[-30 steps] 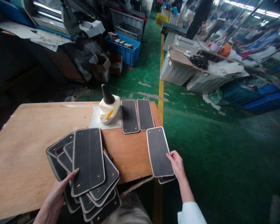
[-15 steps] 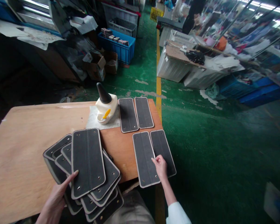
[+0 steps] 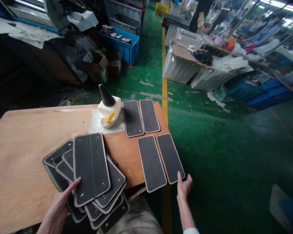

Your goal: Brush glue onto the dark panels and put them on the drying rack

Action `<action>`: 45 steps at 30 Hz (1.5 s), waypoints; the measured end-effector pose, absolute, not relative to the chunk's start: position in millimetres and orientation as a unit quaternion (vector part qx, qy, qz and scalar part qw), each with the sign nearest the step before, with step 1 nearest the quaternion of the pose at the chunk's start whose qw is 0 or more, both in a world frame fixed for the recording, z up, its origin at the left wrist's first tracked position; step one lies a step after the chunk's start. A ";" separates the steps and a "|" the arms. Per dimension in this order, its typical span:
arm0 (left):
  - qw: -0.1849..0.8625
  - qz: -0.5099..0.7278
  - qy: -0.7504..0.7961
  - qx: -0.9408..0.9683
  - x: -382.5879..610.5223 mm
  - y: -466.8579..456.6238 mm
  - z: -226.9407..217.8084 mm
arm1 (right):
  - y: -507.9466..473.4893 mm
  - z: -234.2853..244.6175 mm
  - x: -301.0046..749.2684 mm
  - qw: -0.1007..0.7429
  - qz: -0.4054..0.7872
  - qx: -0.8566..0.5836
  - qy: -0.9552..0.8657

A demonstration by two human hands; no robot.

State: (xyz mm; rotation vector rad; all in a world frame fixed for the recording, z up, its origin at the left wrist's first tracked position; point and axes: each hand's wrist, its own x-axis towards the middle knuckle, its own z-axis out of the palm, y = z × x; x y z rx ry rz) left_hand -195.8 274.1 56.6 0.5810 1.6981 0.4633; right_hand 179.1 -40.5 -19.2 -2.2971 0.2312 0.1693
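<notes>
My left hand [image 3: 60, 203] is closed on a fanned stack of dark grey rectangular panels [image 3: 91, 169], thumb on the top one and fingers hidden beneath. The panels have pale edging, a seam down the middle and small metal eyelets at the corners. My right hand [image 3: 185, 187] has its thumb and fingers apart at the lower corner of a single panel [image 3: 170, 157], the thumb seeming to touch it. Beside this lies another panel [image 3: 151, 164], its near end past the table edge. Behind them two more panels [image 3: 133, 118] lie side by side.
On the wooden table [image 3: 34, 130], a white container with a black cone-shaped top [image 3: 107, 97] and a yellow-handled tool [image 3: 109, 117] stands on a pale sheet [image 3: 94, 123]. Beyond are a blue crate [image 3: 129, 52], cardboard boxes [image 3: 99, 66] and a yellow floor line [image 3: 164, 87].
My right hand has moved right and nearer, from the inner side of the right panel to its lower corner, and its fingers have spread. A gap now shows between the two near panels.
</notes>
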 end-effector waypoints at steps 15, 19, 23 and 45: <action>0.625 0.265 0.675 0.289 -186.9 272.7 75.9 | -47.8 -31.0 144.4 0.490 0.242 -0.808 0.218; 0.622 0.305 0.653 0.306 -188.6 275.2 76.3 | 14.6 0.0 90.3 0.506 0.240 -0.828 -0.039; 0.643 0.305 0.636 0.298 -192.8 276.0 73.8 | 138.5 24.7 14.8 0.489 0.352 -0.729 -0.324; 0.723 0.274 0.612 0.164 -217.7 287.9 75.2 | 215.8 25.9 -39.0 0.575 0.494 -0.644 -0.105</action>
